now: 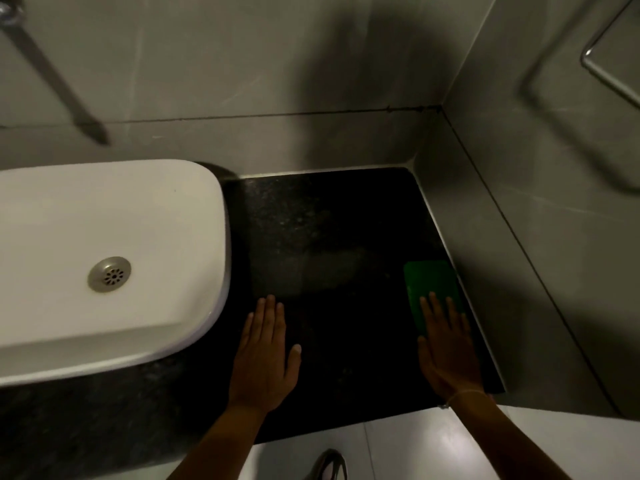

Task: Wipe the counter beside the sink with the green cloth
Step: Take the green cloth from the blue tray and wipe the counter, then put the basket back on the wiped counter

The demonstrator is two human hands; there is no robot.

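A bathroom: a white basin [104, 258] on a dark speckled counter [329, 230], grey tiled walls [277, 64], a metal towel rail [609, 67]

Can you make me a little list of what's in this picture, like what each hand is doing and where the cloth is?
place: dark counter beside white sink
cloth: green cloth, flat near the right wall
right hand: flat, fingers on the cloth
left hand: flat on bare counter, near the sink
sink: looks empty, drain showing
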